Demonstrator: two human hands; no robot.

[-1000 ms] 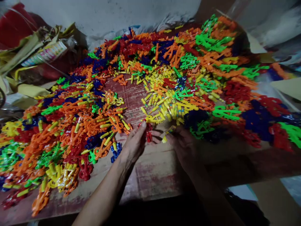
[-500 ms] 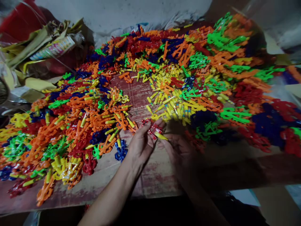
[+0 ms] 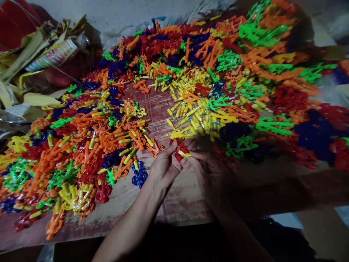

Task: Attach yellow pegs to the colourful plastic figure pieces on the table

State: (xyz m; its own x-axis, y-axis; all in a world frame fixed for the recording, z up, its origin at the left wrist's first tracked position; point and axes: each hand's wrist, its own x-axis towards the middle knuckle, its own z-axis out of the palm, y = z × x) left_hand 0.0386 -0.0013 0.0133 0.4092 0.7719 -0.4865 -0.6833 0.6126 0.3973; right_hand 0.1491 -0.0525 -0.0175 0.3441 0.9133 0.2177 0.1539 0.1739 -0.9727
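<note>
A red plastic piece point(image 3: 180, 147) lies in my left hand point(image 3: 167, 162), with the thumb over it and the fingers curled beneath. My right hand point(image 3: 207, 167) pinches a small yellow tube point(image 3: 185, 154) against the red piece's near end. Whether the tube is seated in the piece I cannot tell. Just beyond my fingers lies a yellow plastic piece point(image 3: 182, 132). A blue plastic piece point(image 3: 139, 174) with a yellow tube in it rests left of my left wrist.
Coloured plastic pieces point(image 3: 89, 127), many with yellow tubes, heap up on the left of the worn wooden table point(image 3: 185, 209). Loose yellow tubes point(image 3: 196, 116) spread ahead. More pieces point(image 3: 275, 72) pile at the right. Yellowish scraps and a printed wrapper point(image 3: 51, 54) sit at back left.
The yellow tube now sits closer against the red piece, and my right fingers have moved in toward my left hand. The whole view has shifted slightly.
</note>
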